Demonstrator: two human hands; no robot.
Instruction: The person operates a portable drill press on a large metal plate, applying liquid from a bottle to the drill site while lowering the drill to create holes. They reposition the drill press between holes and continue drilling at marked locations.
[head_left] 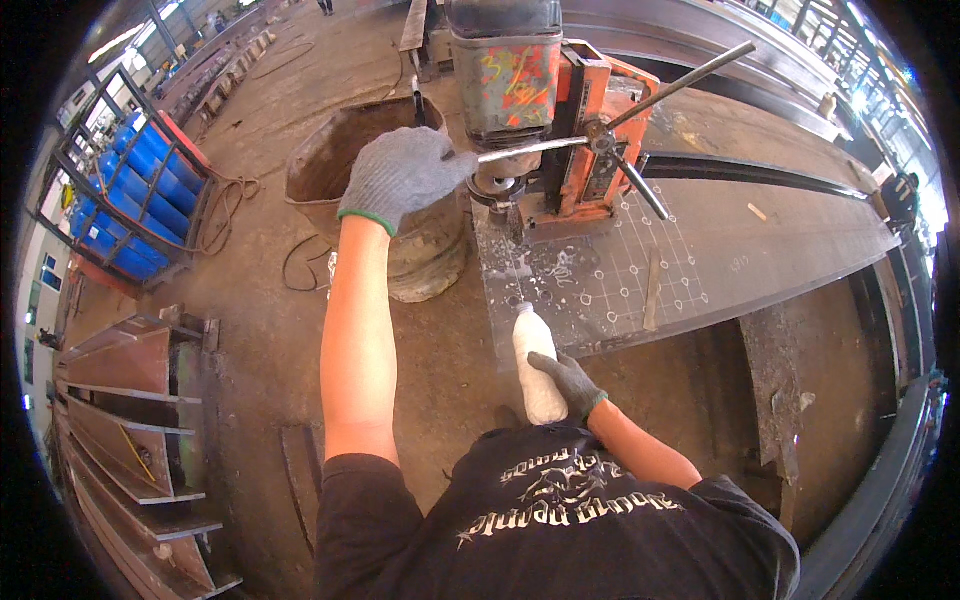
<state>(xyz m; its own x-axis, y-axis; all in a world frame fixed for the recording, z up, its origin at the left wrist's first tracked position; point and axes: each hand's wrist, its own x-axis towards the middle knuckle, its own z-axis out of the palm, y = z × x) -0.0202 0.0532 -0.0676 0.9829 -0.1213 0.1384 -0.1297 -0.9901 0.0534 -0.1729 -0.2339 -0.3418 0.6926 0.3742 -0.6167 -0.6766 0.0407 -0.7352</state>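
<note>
My left hand (405, 172), in a grey knit glove with a green cuff, is closed around the end of a feed lever (535, 150). This lever is one of three on the hub of an orange magnetic drill (590, 150) with a grey motor housing. The drill stands on a dark steel plate (690, 290) with a chalked grid, small circles and scattered shavings. Close to my body, my gloved right hand (570, 384) grips a plastic bottle (533, 350) filled with something whitish. Its narrow neck points toward the plate's near edge, below the drill. The drill's tip is partly obscured.
A rusty open bin (320, 165) stands left of the drill. Blue gas cylinders (130, 200) sit in a caged rack at far left, with a hose (225, 215) beside them. Steel beams (130, 440) are stacked at lower left. A flat strip (653, 290) lies on the plate.
</note>
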